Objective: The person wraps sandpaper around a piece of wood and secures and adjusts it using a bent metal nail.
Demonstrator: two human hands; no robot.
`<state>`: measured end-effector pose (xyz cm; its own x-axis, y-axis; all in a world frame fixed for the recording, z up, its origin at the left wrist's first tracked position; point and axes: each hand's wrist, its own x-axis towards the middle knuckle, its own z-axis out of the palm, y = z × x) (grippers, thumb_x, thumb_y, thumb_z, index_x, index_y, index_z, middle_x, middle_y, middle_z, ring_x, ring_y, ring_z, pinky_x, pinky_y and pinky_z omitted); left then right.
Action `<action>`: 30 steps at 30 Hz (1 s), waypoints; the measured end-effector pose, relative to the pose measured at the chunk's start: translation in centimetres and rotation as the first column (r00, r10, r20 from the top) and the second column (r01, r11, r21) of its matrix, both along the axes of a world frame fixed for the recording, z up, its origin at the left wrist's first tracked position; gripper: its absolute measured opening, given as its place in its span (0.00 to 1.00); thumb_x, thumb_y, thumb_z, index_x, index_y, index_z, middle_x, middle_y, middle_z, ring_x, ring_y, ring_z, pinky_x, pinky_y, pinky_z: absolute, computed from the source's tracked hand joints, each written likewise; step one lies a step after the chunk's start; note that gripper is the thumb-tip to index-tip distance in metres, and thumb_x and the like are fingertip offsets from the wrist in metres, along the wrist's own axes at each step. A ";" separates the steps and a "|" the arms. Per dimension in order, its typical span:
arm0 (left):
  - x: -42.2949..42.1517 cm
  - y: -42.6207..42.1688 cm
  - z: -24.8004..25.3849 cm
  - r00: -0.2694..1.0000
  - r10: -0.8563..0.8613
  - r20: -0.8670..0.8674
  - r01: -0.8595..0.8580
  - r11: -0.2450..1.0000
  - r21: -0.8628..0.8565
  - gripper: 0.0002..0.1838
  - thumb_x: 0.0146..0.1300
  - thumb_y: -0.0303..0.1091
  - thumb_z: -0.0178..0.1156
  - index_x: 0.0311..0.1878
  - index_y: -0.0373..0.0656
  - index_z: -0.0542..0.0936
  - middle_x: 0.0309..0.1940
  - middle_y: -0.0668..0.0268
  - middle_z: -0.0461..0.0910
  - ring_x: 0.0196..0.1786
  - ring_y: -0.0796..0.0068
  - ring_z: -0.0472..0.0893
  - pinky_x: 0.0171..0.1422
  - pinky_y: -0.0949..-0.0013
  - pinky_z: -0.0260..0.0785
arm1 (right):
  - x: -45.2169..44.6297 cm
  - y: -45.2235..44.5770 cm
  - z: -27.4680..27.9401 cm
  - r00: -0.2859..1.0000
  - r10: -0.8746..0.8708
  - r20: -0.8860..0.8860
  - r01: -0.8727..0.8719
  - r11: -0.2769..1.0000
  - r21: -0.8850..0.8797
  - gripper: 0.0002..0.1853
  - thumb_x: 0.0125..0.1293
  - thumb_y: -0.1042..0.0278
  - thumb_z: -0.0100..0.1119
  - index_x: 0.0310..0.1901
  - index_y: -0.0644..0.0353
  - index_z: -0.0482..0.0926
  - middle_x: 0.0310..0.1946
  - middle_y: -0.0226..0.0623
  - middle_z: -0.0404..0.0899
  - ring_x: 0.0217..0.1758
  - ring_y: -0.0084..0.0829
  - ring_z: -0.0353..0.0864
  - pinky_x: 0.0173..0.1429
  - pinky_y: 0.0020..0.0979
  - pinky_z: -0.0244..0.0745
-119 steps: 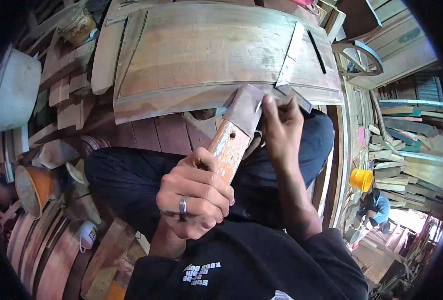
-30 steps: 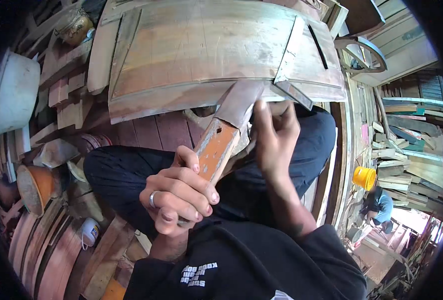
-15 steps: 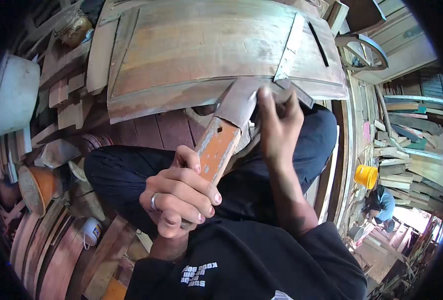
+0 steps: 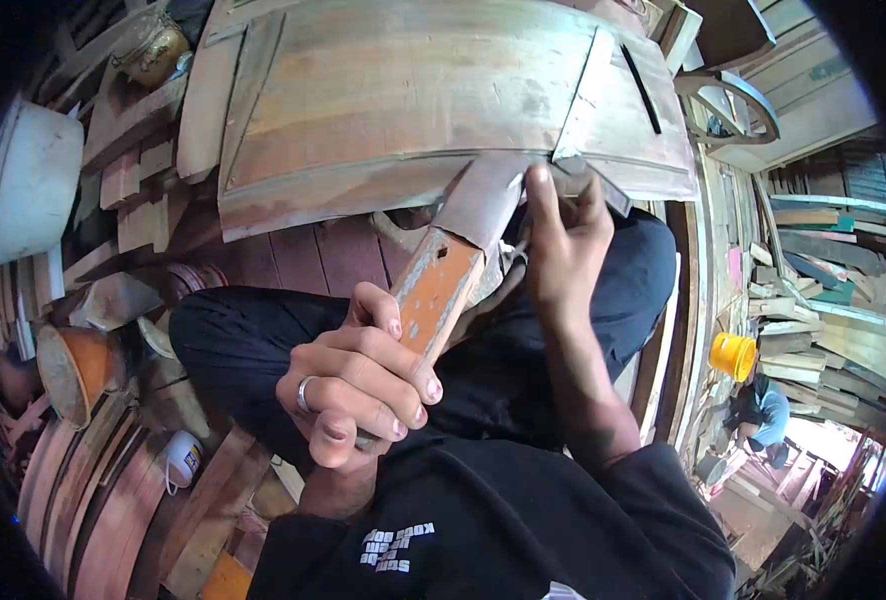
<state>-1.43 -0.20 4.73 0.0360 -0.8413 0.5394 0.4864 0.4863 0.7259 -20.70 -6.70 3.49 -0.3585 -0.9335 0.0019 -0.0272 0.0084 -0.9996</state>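
Note:
My left hand (image 4: 358, 375), a ring on one finger, is closed around a wooden bar (image 4: 441, 285) with chipped orange paint. A grey-brown sheet (image 4: 478, 200), like sandpaper, covers the bar's far end. My right hand (image 4: 568, 250) is beside that end, thumb and fingers pinched on a dark flat piece (image 4: 608, 190) whose kind I cannot make out. Its thumb is close to the sheet's edge; whether they touch is unclear. Just beyond both hands lies a large wooden panel (image 4: 413, 85) with a pale strip (image 4: 585, 90) and a dark slot on its right side.
My crossed legs (image 4: 248, 335) are under the hands. Planks (image 4: 113, 500) and a white mug (image 4: 181, 460) are at left, below a pale tub (image 4: 28, 190). At right are stacked boards (image 4: 818, 340), a yellow bucket (image 4: 732, 356) and another person (image 4: 763, 410) bent down.
The right hand has shifted slightly, its thumb now straighter beside the sheet. The left hand keeps its hold on the bar. The whole view has moved very little.

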 end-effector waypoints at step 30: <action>0.0 0.3 0.4 1.000 0.020 0.004 -0.020 0.999 0.039 0.24 0.79 0.49 0.49 0.25 0.51 0.78 0.20 0.72 0.84 0.29 0.72 0.86 0.52 0.58 0.64 | 0.0 0.1 -0.9 0.999 -0.029 -0.033 0.026 0.996 -0.090 0.10 0.76 0.67 0.64 0.47 0.63 0.76 0.30 0.24 0.79 0.29 0.11 0.71 0.32 0.19 0.65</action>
<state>-1.44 0.07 5.15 0.0516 -0.8610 0.5060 0.4743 0.4671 0.7462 -20.73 -6.56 2.59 -0.3826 -0.9187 0.0977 -0.0626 -0.0797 -0.9949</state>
